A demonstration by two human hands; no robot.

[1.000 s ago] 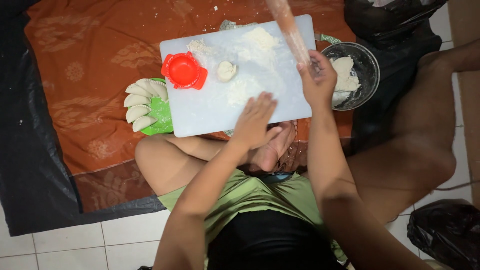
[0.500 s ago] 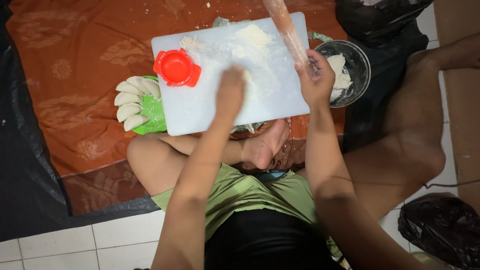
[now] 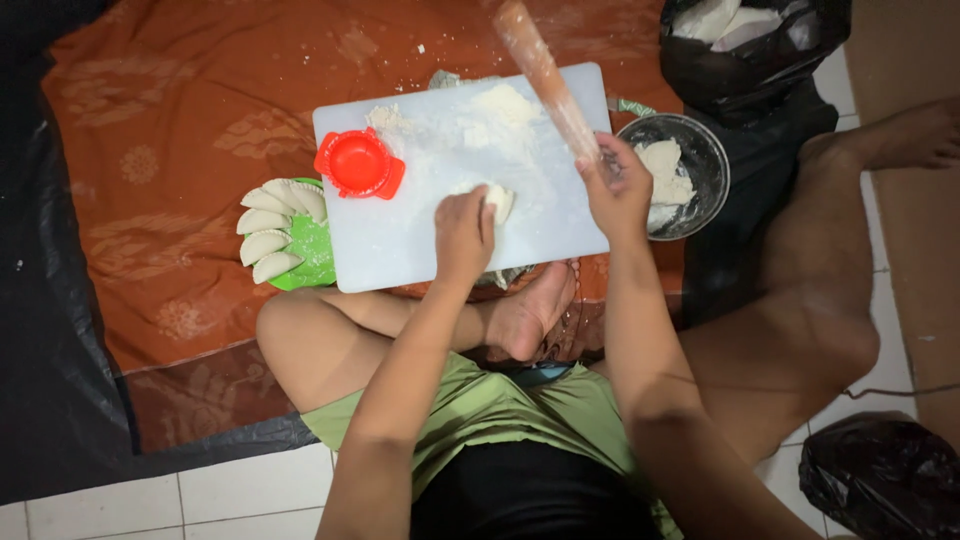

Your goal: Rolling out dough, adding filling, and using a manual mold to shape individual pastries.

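A white cutting board (image 3: pixel 400 250) dusted with flour lies on an orange patterned cloth in front of my crossed legs. My left hand (image 3: pixel 462 232) rests on the board, fingers pinching a small lump of dough (image 3: pixel 500 200) near the board's middle. My right hand (image 3: pixel 618 185) grips the lower end of a wooden rolling pin (image 3: pixel 545 75), which slants up and away over the board's right side. A red round dumpling press (image 3: pixel 359 164) sits on the board's upper left.
A green plate (image 3: pixel 312 255) with several folded dumplings lies left of the board. A metal bowl (image 3: pixel 700 150) with dough sits at the right. A black bag (image 3: pixel 740 40) of dough is top right; another black bag (image 3: pixel 880 470) is bottom right.
My left hand moved from the board's near edge up to its middle and closed on the dough lump. My right hand kept hold of the rolling pin.
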